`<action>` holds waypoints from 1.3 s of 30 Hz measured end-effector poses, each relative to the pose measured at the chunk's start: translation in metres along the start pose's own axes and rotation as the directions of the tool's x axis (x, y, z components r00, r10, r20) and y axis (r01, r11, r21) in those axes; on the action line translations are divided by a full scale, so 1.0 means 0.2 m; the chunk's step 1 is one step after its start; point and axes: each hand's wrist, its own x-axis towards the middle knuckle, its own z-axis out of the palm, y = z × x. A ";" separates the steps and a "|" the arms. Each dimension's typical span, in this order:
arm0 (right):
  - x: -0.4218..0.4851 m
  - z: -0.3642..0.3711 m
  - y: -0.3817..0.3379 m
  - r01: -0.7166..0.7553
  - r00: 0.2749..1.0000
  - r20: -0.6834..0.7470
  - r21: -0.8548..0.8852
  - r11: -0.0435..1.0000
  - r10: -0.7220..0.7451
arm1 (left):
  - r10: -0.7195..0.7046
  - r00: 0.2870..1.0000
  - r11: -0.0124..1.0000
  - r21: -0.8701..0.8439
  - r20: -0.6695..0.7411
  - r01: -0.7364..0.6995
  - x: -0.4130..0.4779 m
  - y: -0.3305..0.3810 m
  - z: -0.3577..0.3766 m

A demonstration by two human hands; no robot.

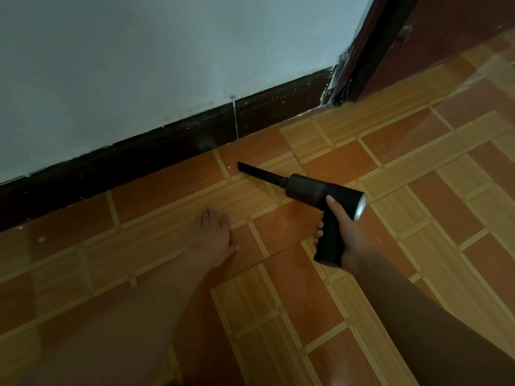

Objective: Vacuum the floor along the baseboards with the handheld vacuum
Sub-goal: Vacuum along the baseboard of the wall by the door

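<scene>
Right hand (pixel 344 232) grips the black pistol-shaped handheld vacuum (pixel 312 196), nozzle near the dark brown baseboard (pixel 167 151); left hand (pixel 213 235) lies flat, fingers spread, on orange-tiled floor (pixel 278 302) beside it.

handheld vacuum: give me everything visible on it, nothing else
The handheld vacuum is matte black, plastic by its look, and pistol-shaped: a stubby cylindrical body, a pale ring at its rear end, a grip angled down, and a long narrow crevice nozzle with a slanted tip. The right hand wraps the grip, thumb up on the body. The nozzle points toward the dark baseboard, its tip short of it, low over the tiled floor; contact is unclear.
</scene>
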 end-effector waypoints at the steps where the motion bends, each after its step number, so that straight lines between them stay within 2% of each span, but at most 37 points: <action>1: 0.01 0.00 0.00 0.003 1.000 0.003 -0.002 1.000 -0.003 | 0.006 1.000 1.000 -0.006 0.003 -0.006 0.00 0.00 0.00; 20: 0.06 0.04 0.01 -0.012 0.998 0.059 -0.050 0.999 0.015 | -0.001 1.000 1.000 -0.026 0.014 0.001 0.02 0.02 -0.02; 31: 0.07 0.06 0.02 0.031 0.997 0.073 -0.059 0.998 -0.027 | -0.003 1.000 0.999 -0.033 -0.017 0.002 -0.01 0.02 -0.02; 39: 0.04 0.07 0.00 0.205 0.976 0.115 -0.231 0.951 -0.182 | 0.003 1.000 1.000 -0.025 -0.018 -0.003 0.00 0.01 -0.01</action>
